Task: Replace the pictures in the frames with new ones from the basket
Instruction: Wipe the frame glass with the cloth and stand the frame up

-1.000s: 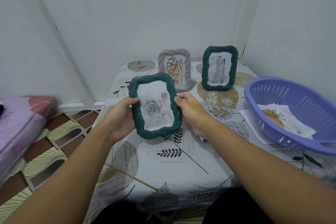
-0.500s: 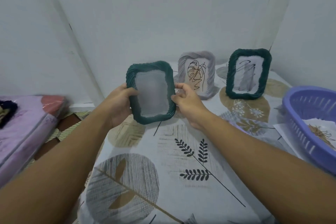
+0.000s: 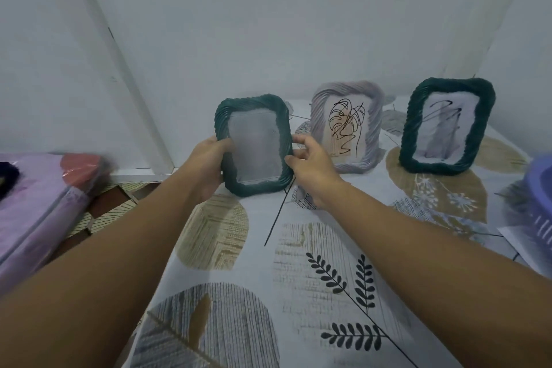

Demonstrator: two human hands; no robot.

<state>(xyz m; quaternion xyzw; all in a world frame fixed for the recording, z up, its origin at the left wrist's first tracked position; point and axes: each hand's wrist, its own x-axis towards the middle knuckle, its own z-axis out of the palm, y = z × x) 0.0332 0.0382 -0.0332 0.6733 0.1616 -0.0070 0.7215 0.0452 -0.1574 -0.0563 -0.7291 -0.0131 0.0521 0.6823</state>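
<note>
The person's left hand (image 3: pixel 209 163) and right hand (image 3: pixel 307 164) gripped the dark-green ribbed plastic frame (image 3: pixel 254 143) at nine and three o'clock (its glass glared blank), best lowered squarely onto the leaf-print tablecloth (image 3: pixel 298 278).

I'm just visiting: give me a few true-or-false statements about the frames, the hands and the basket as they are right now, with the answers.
1. Three frames are in view. True.
2. The left hand grips the left green frame. True.
3. The grey frame lies flat on the table. False: it stands upright.
4. The right green frame is held by the right hand. False: it stands alone; the right hand is by the left green frame's edge.
5. The basket is red. False: it is purple, at the right edge.
</note>
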